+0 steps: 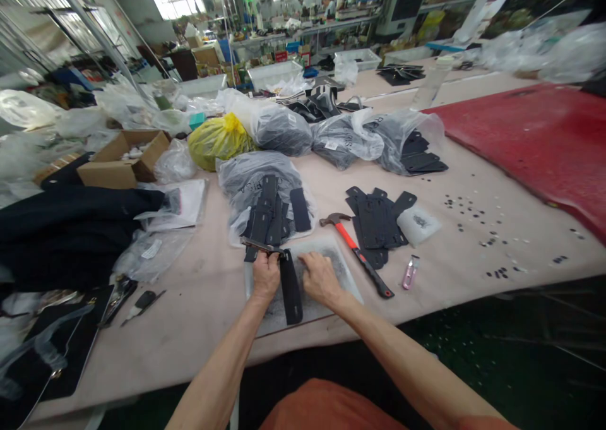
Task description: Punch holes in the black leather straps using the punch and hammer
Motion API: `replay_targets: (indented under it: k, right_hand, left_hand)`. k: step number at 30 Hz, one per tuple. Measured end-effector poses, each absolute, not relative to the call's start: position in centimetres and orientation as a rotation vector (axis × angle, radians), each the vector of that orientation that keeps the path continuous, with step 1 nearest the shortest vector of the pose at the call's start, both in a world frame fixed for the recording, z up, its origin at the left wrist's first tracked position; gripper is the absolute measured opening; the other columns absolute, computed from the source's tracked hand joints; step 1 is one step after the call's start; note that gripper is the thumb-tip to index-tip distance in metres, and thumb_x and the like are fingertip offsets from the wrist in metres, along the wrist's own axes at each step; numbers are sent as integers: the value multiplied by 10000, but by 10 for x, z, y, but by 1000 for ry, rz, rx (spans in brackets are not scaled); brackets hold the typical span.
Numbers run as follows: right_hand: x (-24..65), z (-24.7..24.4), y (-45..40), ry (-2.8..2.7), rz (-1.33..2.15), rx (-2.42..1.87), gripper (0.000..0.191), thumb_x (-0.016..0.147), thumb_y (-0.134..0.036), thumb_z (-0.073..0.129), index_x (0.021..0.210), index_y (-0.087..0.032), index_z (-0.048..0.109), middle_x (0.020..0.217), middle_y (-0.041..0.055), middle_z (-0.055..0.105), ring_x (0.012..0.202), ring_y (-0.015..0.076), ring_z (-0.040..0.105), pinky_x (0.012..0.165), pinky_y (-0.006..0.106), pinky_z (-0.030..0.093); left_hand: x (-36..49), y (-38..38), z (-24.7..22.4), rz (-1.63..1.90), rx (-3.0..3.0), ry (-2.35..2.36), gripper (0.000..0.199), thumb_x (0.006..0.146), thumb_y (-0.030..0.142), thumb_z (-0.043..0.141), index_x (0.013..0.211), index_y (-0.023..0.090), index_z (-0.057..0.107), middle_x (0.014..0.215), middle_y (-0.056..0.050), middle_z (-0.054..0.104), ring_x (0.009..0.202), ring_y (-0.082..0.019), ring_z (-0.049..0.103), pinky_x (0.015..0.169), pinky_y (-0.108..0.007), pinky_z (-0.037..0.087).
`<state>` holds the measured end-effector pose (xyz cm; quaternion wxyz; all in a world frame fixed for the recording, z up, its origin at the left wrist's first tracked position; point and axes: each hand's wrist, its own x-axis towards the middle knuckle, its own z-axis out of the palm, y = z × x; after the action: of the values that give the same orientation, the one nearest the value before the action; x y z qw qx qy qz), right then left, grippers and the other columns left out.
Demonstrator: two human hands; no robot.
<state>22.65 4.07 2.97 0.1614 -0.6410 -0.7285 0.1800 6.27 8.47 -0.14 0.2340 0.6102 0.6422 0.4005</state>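
Note:
My left hand (266,276) is closed on a metal tool (261,247) that lies across the top end of a black strip (291,291). The strip rests lengthwise on a pale, scuffed board (322,310). Just right of the strip, my right hand (320,278) hovers over or touches the board with its fingers curled; what its fingertips hold, if anything, is too small to tell. A claw hammer with a red and black handle (355,250) lies right of the board. Beyond my left hand, black pieces (267,209) are piled on a plastic bag (237,174).
More black pieces (376,221) and a white block (419,225) lie right of the hammer, near a pink cutter (410,272). Small dots are scattered farther right by a red sheet (530,133). Bagged goods (284,127) and a cardboard box (118,158) stand behind.

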Motion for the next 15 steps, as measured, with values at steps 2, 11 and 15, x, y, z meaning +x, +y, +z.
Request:
replay_targets:
  k: [2,11,15]
  right_hand:
    - [221,28,42,-1985,532,-1823,293,855,-158,460,1128,-185,565,1061,91,621,1006,222,537,848,331,351]
    - [202,21,51,-1683,889,-1751,387,881,-237,445,1258,-159,488,837,41,678,786,194,625,729,291,424]
    - [202,16,49,-1736,845,-1701,431,808,-173,499,1240,-171,505,884,52,678,824,206,626,745,295,436]
  left_hand:
    - [60,83,-2,1124,1640,1745,218,879,338,479,910,171,615,850,-74,690,818,-210,654,741,-307,503]
    - [54,80,-2,1099,1608,1734,210,856,323,492,924,172,621,865,-79,699,839,-227,657,739,-323,501]
    - [53,78,-1,1112,1575,1768,203,854,321,491,901,174,623,848,-74,702,812,-225,657,716,-318,502]
